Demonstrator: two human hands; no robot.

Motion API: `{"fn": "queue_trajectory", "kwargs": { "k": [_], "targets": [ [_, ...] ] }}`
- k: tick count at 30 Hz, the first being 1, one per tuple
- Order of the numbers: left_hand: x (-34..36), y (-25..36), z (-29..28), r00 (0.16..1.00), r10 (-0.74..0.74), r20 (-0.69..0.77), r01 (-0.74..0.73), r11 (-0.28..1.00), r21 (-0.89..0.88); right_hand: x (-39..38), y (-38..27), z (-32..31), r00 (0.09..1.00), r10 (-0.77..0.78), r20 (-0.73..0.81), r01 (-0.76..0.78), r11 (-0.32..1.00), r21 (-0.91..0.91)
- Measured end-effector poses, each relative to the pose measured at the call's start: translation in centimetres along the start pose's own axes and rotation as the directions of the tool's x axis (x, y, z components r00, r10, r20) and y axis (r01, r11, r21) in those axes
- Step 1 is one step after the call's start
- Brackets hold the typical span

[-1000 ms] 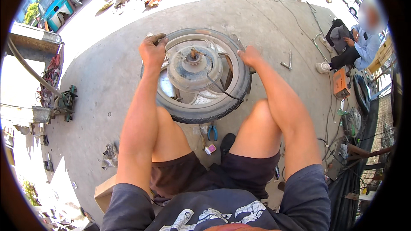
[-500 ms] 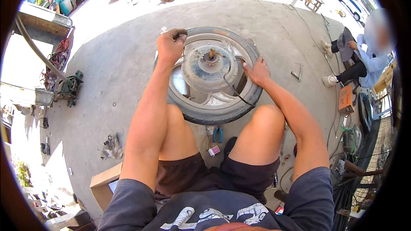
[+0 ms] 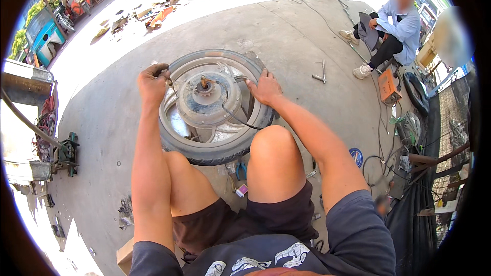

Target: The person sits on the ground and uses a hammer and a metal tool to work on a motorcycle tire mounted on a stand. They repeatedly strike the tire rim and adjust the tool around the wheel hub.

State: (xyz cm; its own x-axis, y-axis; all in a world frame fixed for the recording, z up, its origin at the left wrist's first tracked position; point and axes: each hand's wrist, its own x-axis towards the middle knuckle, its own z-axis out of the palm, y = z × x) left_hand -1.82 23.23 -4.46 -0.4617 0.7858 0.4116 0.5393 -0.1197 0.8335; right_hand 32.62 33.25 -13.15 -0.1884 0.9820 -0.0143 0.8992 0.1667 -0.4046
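Note:
A spoked wheel hub motor (image 3: 204, 99) with a black tyre (image 3: 215, 159) lies flat on the ground in front of my knees. A rusty axle (image 3: 205, 83) stands up from its middle, and a black cable (image 3: 234, 116) runs from the hub toward my right knee. At the wheel's left edge my left hand (image 3: 153, 86) is closed, fingers pinched round a thin metal rod (image 3: 174, 88), whose kind I cannot make out. My right hand (image 3: 266, 90) grips the tyre's right side, fingers over the outside and thumb at the rim.
Blue-handled pliers (image 3: 241, 171) and a small pink box (image 3: 241, 190) lie between my knees. A T-shaped metal tool (image 3: 320, 74) lies to the right. Beyond it sits a person (image 3: 396, 30) beside an orange box (image 3: 389, 87). A green metal device (image 3: 66, 153) stands at left.
My view has swung to the right, so the wheel and both hands appear farther left and lower. Both hands keep their places on the wheel. A second person shows at the right edge.

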Motion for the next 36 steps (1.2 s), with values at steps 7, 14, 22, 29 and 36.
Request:
{"fn": "queue_trajectory", "kwargs": {
  "k": [7,14,22,29,36],
  "targets": [
    [-1.6,4.8,1.7,0.999,0.002,0.05,-0.002,1.0,-0.008,-1.3,2.8,-3.9,0.999,0.053,-0.004,-0.053,0.999,0.0],
    [-6.4,1.9,1.3,0.997,-0.067,0.028,0.065,0.997,0.048,-5.5,4.9,0.2,1.0,0.009,0.011,-0.009,0.999,0.041],
    [-6.7,1.0,1.8,0.996,-0.012,0.089,0.018,0.997,-0.069,-5.1,5.9,1.5,1.0,0.014,-0.021,-0.013,0.999,0.053],
    [-3.0,-1.9,1.5,0.999,-0.042,-0.024,0.042,0.999,-0.016,-0.7,2.1,3.7,0.999,0.043,-0.033,-0.042,0.999,0.026],
    [-1.2,-1.0,-0.2,0.995,-0.07,-0.069,0.08,0.986,0.149,0.8,-0.6,3.4,0.998,0.04,-0.054,-0.041,0.999,-0.013]
  ]
}}
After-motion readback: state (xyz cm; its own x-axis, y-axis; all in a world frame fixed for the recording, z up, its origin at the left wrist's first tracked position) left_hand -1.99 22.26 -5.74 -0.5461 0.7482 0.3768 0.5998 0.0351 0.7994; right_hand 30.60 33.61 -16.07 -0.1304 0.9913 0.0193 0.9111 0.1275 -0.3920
